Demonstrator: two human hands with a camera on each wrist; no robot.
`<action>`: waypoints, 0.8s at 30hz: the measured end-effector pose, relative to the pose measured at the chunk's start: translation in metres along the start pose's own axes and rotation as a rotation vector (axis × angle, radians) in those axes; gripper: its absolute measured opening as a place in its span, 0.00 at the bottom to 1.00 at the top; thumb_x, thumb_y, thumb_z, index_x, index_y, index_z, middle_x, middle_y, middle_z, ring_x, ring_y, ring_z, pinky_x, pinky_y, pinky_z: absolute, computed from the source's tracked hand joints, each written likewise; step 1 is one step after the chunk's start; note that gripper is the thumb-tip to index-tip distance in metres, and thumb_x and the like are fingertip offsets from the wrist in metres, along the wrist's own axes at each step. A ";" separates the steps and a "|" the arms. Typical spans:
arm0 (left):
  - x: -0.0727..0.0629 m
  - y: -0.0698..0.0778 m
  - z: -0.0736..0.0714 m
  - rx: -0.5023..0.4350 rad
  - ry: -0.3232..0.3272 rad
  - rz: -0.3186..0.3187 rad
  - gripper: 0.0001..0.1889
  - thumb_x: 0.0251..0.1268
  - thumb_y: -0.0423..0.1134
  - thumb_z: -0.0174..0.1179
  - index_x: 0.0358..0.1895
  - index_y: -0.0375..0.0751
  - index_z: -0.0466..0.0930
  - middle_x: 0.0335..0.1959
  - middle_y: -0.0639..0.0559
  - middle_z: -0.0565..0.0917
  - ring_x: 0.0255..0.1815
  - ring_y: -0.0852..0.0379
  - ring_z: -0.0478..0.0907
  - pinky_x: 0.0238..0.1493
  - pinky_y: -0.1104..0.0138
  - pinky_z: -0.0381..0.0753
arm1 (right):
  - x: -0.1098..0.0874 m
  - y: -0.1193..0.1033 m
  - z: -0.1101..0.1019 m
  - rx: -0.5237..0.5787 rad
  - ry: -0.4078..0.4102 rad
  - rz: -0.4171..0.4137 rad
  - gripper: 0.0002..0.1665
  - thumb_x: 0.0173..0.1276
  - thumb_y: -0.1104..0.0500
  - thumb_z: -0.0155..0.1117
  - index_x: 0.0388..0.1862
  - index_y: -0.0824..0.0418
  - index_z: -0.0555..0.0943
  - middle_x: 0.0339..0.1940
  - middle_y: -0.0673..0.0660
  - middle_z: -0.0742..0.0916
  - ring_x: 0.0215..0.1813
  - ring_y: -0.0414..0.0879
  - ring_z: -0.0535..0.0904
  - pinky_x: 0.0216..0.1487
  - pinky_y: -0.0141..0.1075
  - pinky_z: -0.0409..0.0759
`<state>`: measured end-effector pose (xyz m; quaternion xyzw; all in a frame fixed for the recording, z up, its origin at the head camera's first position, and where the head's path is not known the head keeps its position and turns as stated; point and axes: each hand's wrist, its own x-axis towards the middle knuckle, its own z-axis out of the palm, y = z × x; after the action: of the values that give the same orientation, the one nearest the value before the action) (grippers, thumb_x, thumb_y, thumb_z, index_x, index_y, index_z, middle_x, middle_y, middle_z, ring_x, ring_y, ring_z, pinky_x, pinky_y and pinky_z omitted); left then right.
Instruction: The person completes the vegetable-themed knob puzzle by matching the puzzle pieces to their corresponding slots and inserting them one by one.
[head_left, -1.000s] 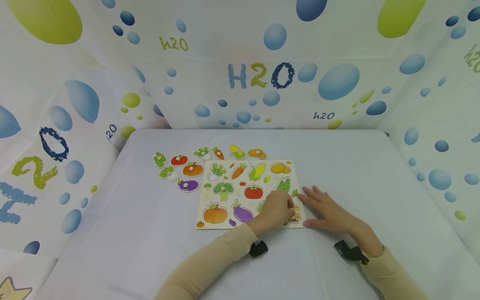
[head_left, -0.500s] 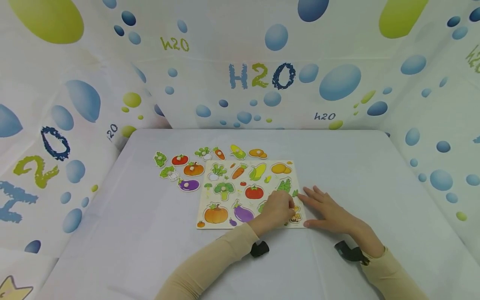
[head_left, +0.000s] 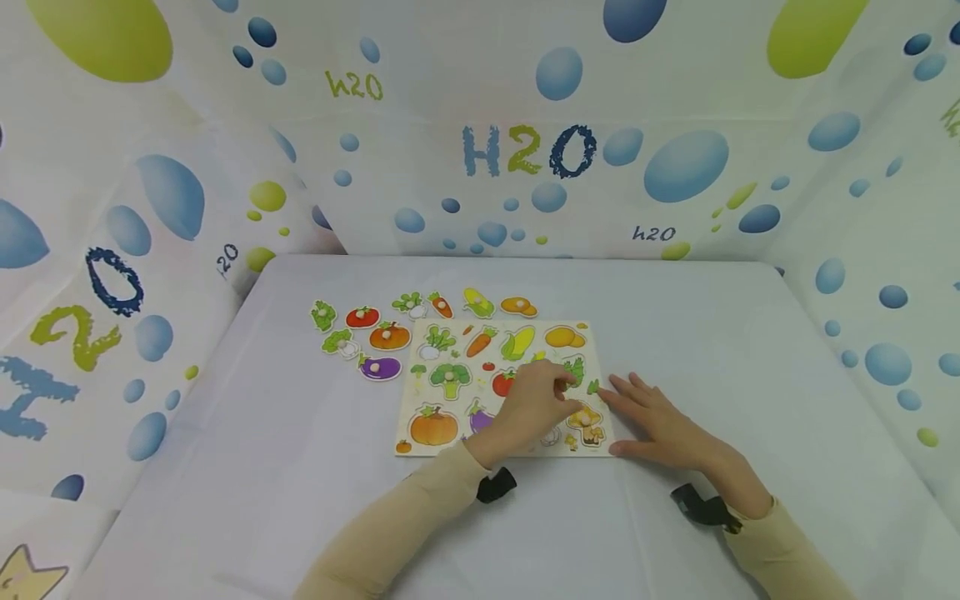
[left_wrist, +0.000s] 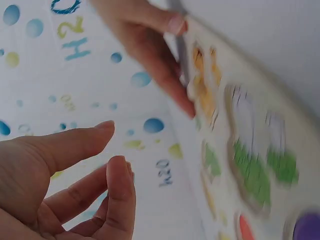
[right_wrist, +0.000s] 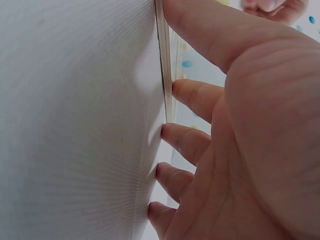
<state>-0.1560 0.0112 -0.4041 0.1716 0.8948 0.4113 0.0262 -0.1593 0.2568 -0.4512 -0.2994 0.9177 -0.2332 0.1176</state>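
A vegetable puzzle board (head_left: 423,451) lies on the table. My left hand (head_left: 528,408) hovers over its lower right part. In the left wrist view, the thumb and bent index finger stand apart with nothing between them. A yellow mushroom piece (head_left: 585,421) sits at the board's lower right, beside that hand. Spread out at the right edge, my right hand (head_left: 660,425) touches the board's side with its thumb and fingertips, as the right wrist view shows. A broccoli piece (head_left: 450,379) with a knob sits on the board's left part. The left hand hides part of the lower pictures.
Several loose knobbed pieces lie left of and behind the board, among them an eggplant (head_left: 380,368), a pumpkin (head_left: 390,337), a tomato (head_left: 363,317), a corn (head_left: 477,303) and a potato piece (head_left: 519,307). Patterned cloth walls (head_left: 420,83) surround the white table (head_left: 712,333).
My left hand has moved left and its thumb and index finger have parted, leaving the mushroom piece in full view. The right hand has kept its place at the board's edge.
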 end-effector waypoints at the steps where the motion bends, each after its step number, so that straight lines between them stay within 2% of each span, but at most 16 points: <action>1: -0.001 -0.002 -0.007 -0.001 0.027 0.006 0.15 0.57 0.36 0.70 0.47 0.35 0.85 0.33 0.48 0.82 0.32 0.61 0.73 0.34 0.76 0.71 | 0.000 0.000 0.000 -0.005 0.000 0.001 0.47 0.60 0.41 0.69 0.75 0.55 0.64 0.78 0.66 0.62 0.78 0.69 0.46 0.70 0.70 0.47; 4: -0.005 -0.011 -0.030 -0.015 0.115 0.013 0.13 0.56 0.34 0.70 0.44 0.34 0.85 0.34 0.46 0.84 0.32 0.57 0.78 0.34 0.73 0.75 | 0.001 -0.002 0.000 -0.007 -0.002 0.000 0.48 0.60 0.41 0.69 0.75 0.56 0.64 0.78 0.66 0.61 0.78 0.69 0.46 0.70 0.69 0.47; 6: -0.008 -0.019 -0.045 -0.017 0.172 -0.010 0.13 0.55 0.33 0.70 0.44 0.34 0.86 0.35 0.45 0.84 0.33 0.55 0.79 0.36 0.69 0.77 | 0.001 -0.002 0.000 -0.003 -0.005 0.003 0.48 0.60 0.41 0.69 0.75 0.57 0.64 0.78 0.66 0.61 0.78 0.69 0.46 0.71 0.69 0.47; 8: -0.010 -0.028 -0.060 -0.014 0.225 -0.049 0.12 0.55 0.33 0.70 0.44 0.34 0.86 0.35 0.44 0.84 0.34 0.53 0.80 0.42 0.64 0.78 | 0.001 -0.002 -0.001 -0.002 -0.004 0.005 0.48 0.60 0.41 0.69 0.75 0.57 0.64 0.78 0.66 0.61 0.78 0.69 0.46 0.70 0.69 0.46; 11: -0.014 -0.043 -0.081 -0.009 0.294 -0.136 0.13 0.57 0.35 0.70 0.45 0.35 0.86 0.38 0.42 0.84 0.37 0.50 0.80 0.45 0.59 0.79 | 0.000 -0.001 -0.001 -0.005 -0.004 0.011 0.48 0.60 0.41 0.69 0.75 0.56 0.64 0.78 0.66 0.61 0.78 0.68 0.45 0.71 0.69 0.46; 14: -0.020 -0.061 -0.101 -0.003 0.366 -0.201 0.13 0.57 0.34 0.70 0.46 0.35 0.86 0.40 0.40 0.84 0.40 0.48 0.80 0.46 0.58 0.79 | 0.000 0.000 0.000 -0.008 -0.005 0.013 0.48 0.60 0.40 0.68 0.75 0.55 0.64 0.78 0.65 0.60 0.79 0.68 0.45 0.71 0.69 0.47; 17: -0.026 -0.083 -0.117 0.002 0.447 -0.240 0.13 0.57 0.32 0.69 0.46 0.33 0.85 0.40 0.37 0.84 0.40 0.46 0.81 0.42 0.61 0.79 | 0.000 0.000 0.000 -0.010 -0.004 0.014 0.48 0.60 0.39 0.68 0.75 0.55 0.64 0.78 0.65 0.60 0.79 0.68 0.45 0.71 0.69 0.46; 20: -0.034 -0.104 -0.130 0.005 0.515 -0.296 0.14 0.57 0.30 0.68 0.46 0.31 0.85 0.41 0.35 0.84 0.40 0.45 0.81 0.37 0.69 0.78 | 0.000 0.000 0.000 -0.013 -0.003 0.012 0.48 0.60 0.39 0.68 0.75 0.55 0.63 0.78 0.65 0.60 0.79 0.67 0.45 0.71 0.68 0.46; 24: -0.045 -0.127 -0.142 0.000 0.558 -0.402 0.14 0.58 0.31 0.67 0.48 0.30 0.84 0.41 0.36 0.84 0.40 0.46 0.79 0.32 0.79 0.72 | 0.000 -0.001 -0.001 -0.010 -0.003 0.012 0.48 0.60 0.39 0.68 0.75 0.55 0.63 0.78 0.65 0.60 0.79 0.67 0.45 0.71 0.68 0.47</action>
<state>-0.1764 -0.1834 -0.4093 -0.1271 0.8833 0.4292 -0.1391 -0.1590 0.2561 -0.4501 -0.2948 0.9204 -0.2275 0.1191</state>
